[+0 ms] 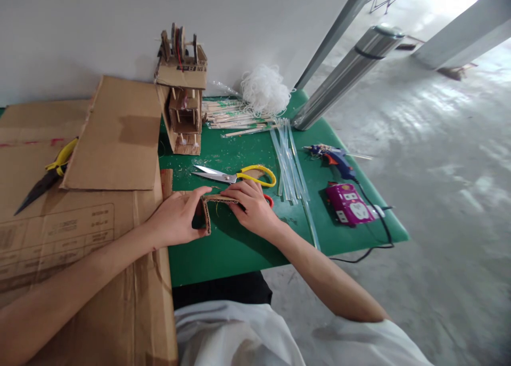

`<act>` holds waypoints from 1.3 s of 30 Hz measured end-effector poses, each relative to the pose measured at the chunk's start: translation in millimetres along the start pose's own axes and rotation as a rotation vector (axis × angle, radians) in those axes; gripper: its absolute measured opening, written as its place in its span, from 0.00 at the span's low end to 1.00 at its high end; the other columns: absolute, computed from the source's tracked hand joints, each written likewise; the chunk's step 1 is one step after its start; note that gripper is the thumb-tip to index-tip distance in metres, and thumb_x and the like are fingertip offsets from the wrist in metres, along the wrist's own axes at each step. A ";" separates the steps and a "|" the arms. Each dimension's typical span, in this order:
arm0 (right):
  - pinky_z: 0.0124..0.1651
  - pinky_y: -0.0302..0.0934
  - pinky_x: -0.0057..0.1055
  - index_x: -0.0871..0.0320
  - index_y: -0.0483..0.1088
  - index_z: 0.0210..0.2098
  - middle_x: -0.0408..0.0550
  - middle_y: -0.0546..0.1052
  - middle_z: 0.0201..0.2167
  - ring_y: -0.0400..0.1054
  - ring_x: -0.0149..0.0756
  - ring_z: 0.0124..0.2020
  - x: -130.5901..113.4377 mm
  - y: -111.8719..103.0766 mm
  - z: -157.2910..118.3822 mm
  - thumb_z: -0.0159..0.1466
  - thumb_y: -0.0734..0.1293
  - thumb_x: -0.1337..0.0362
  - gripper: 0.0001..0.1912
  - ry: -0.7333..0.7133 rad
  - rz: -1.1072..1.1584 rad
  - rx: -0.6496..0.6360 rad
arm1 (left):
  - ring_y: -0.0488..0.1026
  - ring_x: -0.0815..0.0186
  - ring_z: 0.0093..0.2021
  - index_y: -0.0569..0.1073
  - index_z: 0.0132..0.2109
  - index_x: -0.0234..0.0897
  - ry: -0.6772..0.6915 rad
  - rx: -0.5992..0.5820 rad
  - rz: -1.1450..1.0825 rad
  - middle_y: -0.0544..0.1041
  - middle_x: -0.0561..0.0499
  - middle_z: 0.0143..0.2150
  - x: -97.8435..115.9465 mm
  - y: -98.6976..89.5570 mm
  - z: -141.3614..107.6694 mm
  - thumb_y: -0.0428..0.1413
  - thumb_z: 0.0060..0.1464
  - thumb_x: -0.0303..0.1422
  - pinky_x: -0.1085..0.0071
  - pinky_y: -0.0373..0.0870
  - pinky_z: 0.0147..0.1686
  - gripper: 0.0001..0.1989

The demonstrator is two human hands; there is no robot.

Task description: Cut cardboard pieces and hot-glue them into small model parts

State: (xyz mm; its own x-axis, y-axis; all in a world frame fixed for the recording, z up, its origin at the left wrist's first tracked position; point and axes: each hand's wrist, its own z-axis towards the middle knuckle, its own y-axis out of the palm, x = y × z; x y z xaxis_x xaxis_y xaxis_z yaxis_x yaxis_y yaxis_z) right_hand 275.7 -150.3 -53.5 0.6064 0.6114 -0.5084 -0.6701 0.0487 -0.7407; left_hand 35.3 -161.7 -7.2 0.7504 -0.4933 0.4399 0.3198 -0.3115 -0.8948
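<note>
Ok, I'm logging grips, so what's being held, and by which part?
An L-shaped cardboard piece: the left hand grips its upright side, the right hand its top side's outer end.

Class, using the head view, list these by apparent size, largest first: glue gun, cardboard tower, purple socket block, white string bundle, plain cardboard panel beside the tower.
1. Plain cardboard panel
2. Cardboard tower
3. White string bundle and purple socket block: too alike to rank surely
4. Glue gun
</note>
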 end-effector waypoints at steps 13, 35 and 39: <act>0.53 0.62 0.49 0.52 0.78 0.47 0.51 0.79 0.43 0.69 0.47 0.47 -2.6 -1.4 0.6 0.69 0.64 0.66 0.12 0.046 0.007 -0.019 | 0.75 0.51 0.56 0.58 0.62 0.38 0.041 0.019 0.023 0.76 0.40 0.56 -0.6 2.5 -1.0 0.63 0.52 0.39 0.56 0.68 0.55 0.35; 0.51 0.59 0.45 0.53 0.73 0.41 0.49 0.78 0.40 0.68 0.47 0.47 3.6 -4.1 -0.6 0.66 0.69 0.60 0.06 0.172 -0.042 -0.019 | 0.76 0.50 0.53 0.58 0.62 0.40 0.001 0.004 -0.015 0.78 0.43 0.51 0.5 -1.0 -1.0 0.65 0.50 0.39 0.56 0.69 0.53 0.36; 0.52 0.60 0.45 0.54 0.74 0.44 0.49 0.79 0.41 0.69 0.46 0.48 3.2 -3.5 1.5 0.67 0.68 0.61 0.06 0.140 -0.010 -0.036 | 0.74 0.49 0.57 0.57 0.64 0.37 0.019 -0.021 -0.020 0.75 0.39 0.59 -0.1 -2.2 -1.0 0.64 0.51 0.41 0.54 0.67 0.57 0.38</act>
State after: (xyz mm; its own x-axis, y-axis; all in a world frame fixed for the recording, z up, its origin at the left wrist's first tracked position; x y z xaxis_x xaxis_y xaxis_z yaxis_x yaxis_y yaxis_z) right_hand 279.4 -147.3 -52.0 0.6685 0.4945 -0.5555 -0.6495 0.0243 -0.7600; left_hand 33.9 -161.7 -5.2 0.7327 -0.5019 0.4596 0.3225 -0.3385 -0.8840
